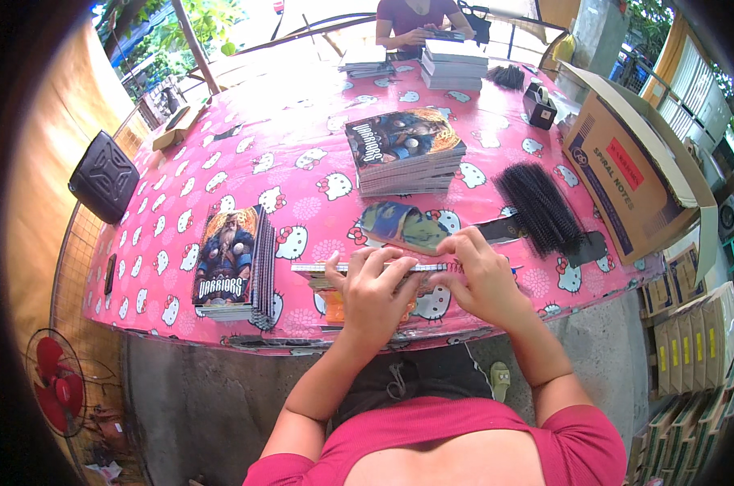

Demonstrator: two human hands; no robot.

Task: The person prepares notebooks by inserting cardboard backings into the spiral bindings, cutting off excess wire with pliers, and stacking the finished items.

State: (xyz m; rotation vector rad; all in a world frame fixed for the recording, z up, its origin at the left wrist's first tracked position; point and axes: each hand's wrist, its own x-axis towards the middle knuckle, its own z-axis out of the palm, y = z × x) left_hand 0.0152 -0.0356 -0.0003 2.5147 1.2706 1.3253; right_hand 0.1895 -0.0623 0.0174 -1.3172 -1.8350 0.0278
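Big pink cartoon-cat tablecloth, with a cardboard box at its right edge. At the near edge, the left hand and right hand both clamp an unbound notebook edge-up. Black spiral coils lie just right.

To my right of the pink table, an open brown carton bears a red rectangular label; flat brown cartons stacked beside it.

Pink-clothed table, concrete floor, daylight
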